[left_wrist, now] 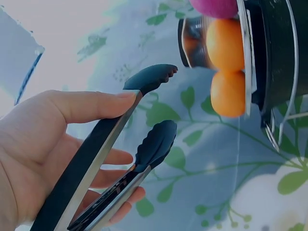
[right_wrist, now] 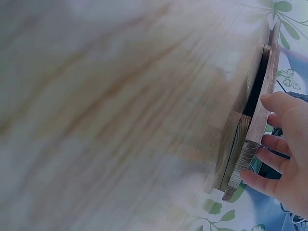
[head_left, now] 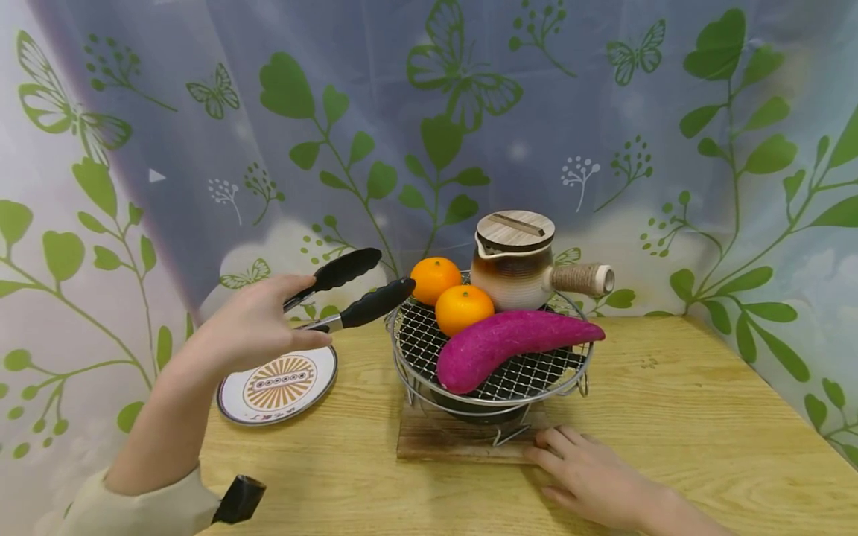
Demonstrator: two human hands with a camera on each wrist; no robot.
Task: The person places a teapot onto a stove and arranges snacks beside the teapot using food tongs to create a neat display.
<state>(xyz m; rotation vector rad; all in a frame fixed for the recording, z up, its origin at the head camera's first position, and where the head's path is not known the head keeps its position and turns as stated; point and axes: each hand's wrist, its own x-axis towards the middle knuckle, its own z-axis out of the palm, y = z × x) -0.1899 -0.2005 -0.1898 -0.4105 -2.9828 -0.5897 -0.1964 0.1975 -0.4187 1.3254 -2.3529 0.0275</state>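
Note:
My left hand [head_left: 258, 327] holds metal kitchen tongs [head_left: 375, 301] with black scalloped tips. The tips stand apart with nothing between them, just left of two oranges [head_left: 436, 279] on a round wire grill [head_left: 410, 353]. In the left wrist view the thumb lies along one arm of the tongs [left_wrist: 91, 159] and the fingers go behind the other. A purple sweet potato [head_left: 506, 342] lies across the front of the grill. Low at the right, my right hand [head_left: 590, 476] rests its fingertips on the wooden board [head_left: 462, 445] under the stove, fingers loosely bent.
Behind the oranges stands a brown and cream teapot [head_left: 512, 275] with a wooden lid and a rope-wrapped side handle. A patterned white plate [head_left: 325, 380] lies left of the grill, partly under my left hand. A leaf-printed curtain [head_left: 375, 89] hangs behind the wooden table [head_left: 684, 417].

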